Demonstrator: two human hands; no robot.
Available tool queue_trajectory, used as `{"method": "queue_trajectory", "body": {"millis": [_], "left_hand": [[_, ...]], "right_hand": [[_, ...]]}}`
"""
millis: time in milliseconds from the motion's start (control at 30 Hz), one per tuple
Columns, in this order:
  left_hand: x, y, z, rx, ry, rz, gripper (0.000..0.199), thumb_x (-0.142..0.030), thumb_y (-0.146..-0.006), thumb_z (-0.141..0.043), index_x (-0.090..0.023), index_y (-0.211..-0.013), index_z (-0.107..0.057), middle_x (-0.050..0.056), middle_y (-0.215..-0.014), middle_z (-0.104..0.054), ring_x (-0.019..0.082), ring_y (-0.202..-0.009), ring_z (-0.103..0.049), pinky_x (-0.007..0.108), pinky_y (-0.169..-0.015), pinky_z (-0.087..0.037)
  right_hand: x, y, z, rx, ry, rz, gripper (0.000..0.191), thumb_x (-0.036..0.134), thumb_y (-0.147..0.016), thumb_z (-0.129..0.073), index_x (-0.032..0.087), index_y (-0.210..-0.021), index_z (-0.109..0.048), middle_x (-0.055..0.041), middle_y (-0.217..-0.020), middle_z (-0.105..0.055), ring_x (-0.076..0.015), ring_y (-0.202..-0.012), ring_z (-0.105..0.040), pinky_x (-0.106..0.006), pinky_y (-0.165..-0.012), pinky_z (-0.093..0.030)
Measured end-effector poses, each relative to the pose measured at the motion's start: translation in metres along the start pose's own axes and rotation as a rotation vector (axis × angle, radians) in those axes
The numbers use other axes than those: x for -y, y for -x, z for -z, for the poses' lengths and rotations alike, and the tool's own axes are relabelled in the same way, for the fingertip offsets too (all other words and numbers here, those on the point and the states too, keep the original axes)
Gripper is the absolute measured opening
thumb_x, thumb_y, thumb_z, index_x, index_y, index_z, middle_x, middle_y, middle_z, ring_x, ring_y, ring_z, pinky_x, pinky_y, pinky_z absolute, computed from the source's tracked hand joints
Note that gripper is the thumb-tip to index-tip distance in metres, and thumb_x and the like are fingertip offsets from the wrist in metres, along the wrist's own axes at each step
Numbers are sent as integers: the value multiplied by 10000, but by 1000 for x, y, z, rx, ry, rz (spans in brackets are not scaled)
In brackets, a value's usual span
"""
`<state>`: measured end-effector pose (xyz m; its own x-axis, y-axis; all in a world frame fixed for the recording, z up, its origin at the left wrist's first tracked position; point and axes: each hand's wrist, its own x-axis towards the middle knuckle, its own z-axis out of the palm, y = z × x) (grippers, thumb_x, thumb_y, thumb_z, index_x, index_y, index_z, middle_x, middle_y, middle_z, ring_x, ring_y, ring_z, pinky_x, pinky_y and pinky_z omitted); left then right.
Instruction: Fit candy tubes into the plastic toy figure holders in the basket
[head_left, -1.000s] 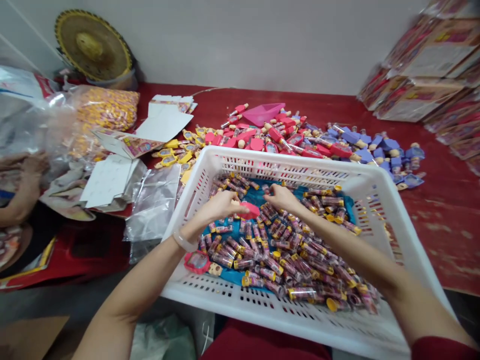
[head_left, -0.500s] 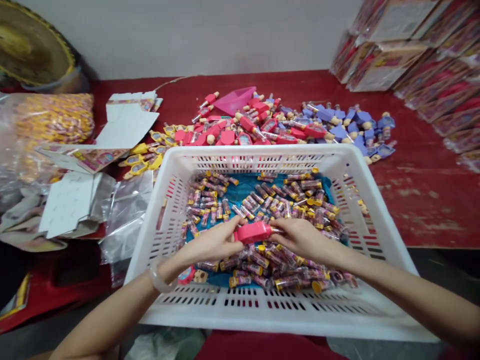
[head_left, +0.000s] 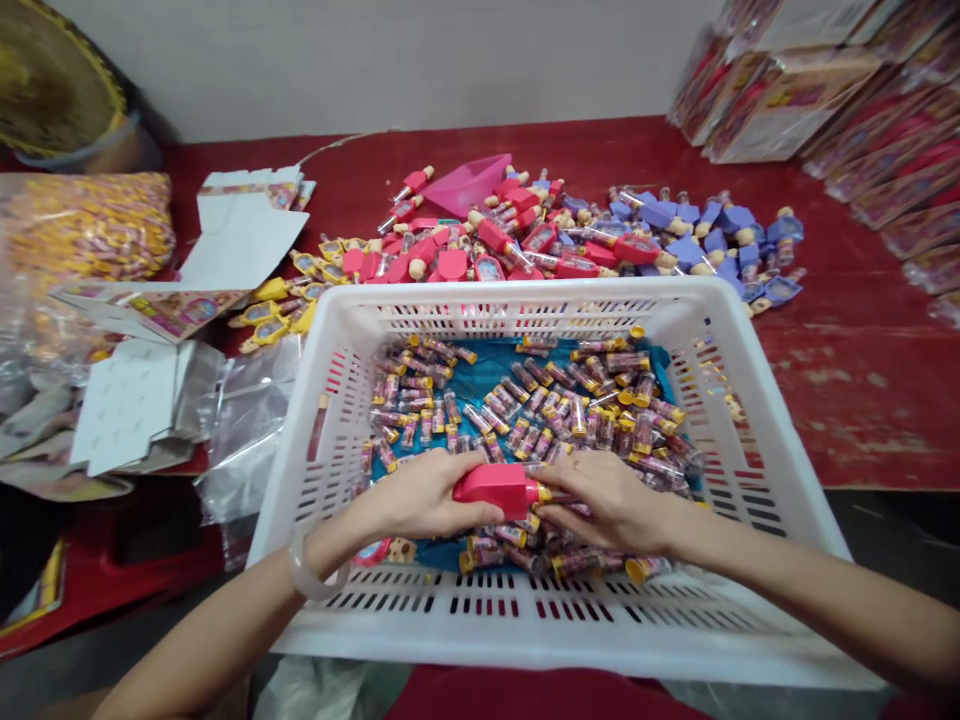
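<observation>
Over the basket, my left hand [head_left: 431, 495], with a pale bracelet at its wrist, is closed on a red-pink plastic toy piece [head_left: 495, 488] with a block-shaped body. My right hand [head_left: 615, 500] pinches a small clear tube with a yellow end [head_left: 553, 494], which lies against the piece's right end. Whether the tube sits inside the piece, I cannot tell. Beneath both hands, many similar yellow-capped tubes [head_left: 529, 437] lie loose on blue plastic sheeting [head_left: 480, 382] in a white slotted basket [head_left: 525, 293].
Behind the basket on the red table [head_left: 840, 370] are heaps of red-pink toys [head_left: 450, 265], purple toys [head_left: 686, 250] and yellow toys [head_left: 270, 330]. A pink scoop-like piece [head_left: 469, 185] lies among them. White cards [head_left: 124, 410] and clear bags [head_left: 251, 430] are left; packaged boxes [head_left: 791, 105] stack right.
Both hands have come slightly nearer to me with the red-pink piece. More of its block-shaped body shows, and a yellow end of the tube is now visible beside it.
</observation>
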<state>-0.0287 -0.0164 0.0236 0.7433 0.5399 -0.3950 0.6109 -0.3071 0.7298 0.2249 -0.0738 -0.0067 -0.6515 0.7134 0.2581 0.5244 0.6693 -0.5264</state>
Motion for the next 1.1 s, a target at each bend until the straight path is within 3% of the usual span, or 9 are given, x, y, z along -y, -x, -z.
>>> {"method": "queue_trajectory", "body": {"millis": [200,400,533,633,767,867,967,1033,1100], "left_hand": [[2,-1,-11,233,410,130,382,-512,-743,-666,-156,-866,-610,-11,-742,-584,111,-621,-490,214,-537,-341],[6,-5,-20,349,602,193,420,-540,-748,-648,-144,-882,-613,-26,-674,-527,84,-539,-423,204,-479,-298],[-1,-1,-15,229,429,59,418,-547,-764,-640,-152,-896,-609,-5,-766,-587,108,-637,-506,203,-538,-367],[-3,2,-17,112,130,-49,413,-567,-815,-570,-166,-917,-590,2,-755,-606,124,-622,-537,214,-520,-370],[9,-4,-28,-200,-506,-328,250,-342,-898,-463,-147,-1009,-572,46,-743,-620,162,-615,-567,260,-534,-398],[21,-12,-33,-440,-782,-501,267,-165,-906,-414,-180,-1133,-554,89,-892,-655,188,-762,-605,298,-653,-440],[25,-16,-34,-410,-674,-409,248,-232,-909,-478,-194,-1140,-561,79,-907,-661,184,-784,-610,287,-676,-434],[24,-15,-33,-265,-429,-242,281,-385,-896,-526,-190,-1094,-571,41,-837,-654,165,-710,-605,253,-610,-417],[22,-12,-32,-136,-214,-141,354,-499,-873,-538,-200,-1058,-577,9,-821,-651,148,-664,-597,229,-561,-400]], "right_hand": [[14,1,3,-8,125,184,165,226,-915,-506,98,-1010,-549,-46,-692,-633,-157,-581,-561,-289,-530,-401],[16,5,2,12,75,139,202,263,-945,-453,98,-1027,-537,-33,-668,-610,-147,-545,-535,-285,-504,-361],[16,8,4,17,-70,51,225,287,-934,-482,109,-1058,-542,-29,-696,-626,-137,-544,-531,-277,-512,-357],[12,8,3,81,-266,-151,228,332,-899,-548,133,-1004,-584,-29,-728,-630,-127,-580,-535,-260,-536,-362],[-1,8,-15,296,-981,-692,342,508,-824,-594,173,-777,-541,43,-578,-525,-70,-418,-375,-213,-414,-271],[-10,9,-27,446,-1418,-921,470,644,-843,-426,208,-669,-439,94,-457,-380,-47,-299,-164,-219,-328,-171],[-13,7,-20,390,-1171,-875,517,643,-874,-379,186,-665,-500,53,-477,-437,-68,-325,-287,-222,-356,-238],[-11,4,-8,255,-719,-682,457,590,-864,-484,154,-814,-609,-30,-657,-597,-115,-508,-495,-231,-474,-348],[-7,1,1,166,-348,-478,415,532,-858,-541,151,-994,-637,-83,-838,-654,-160,-687,-567,-264,-610,-394]]}}
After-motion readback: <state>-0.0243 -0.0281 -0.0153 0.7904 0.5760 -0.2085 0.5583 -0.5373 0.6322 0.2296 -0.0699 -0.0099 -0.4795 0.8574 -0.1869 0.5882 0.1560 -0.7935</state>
